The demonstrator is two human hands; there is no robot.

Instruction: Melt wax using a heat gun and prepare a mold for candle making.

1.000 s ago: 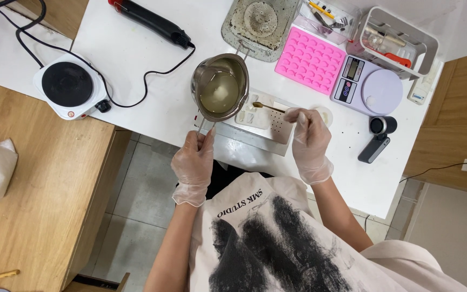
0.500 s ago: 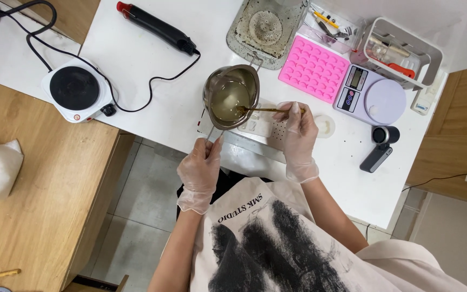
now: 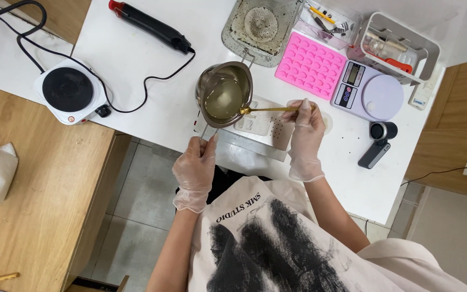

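Observation:
My gloved left hand grips the thin handle of a small steel pot and holds it above the white table. The pot holds pale, partly melted liquid with a white lump. My gloved right hand pinches a gold spoon by its handle. The spoon's bowl rests at the pot's right rim. Under the spoon lies a white perforated tray with a clear mould on it.
A pink silicone mould, a lilac kitchen scale and a white caddy sit at the right. A dirty metal tray, a black heat gun and a small hot plate stand to the left. A black camera lies near the right hand.
The spoon went from over the white tray to the pot, dipped into the liquid, and now sits at the pot's right rim. The left hand kept hold of the pot.

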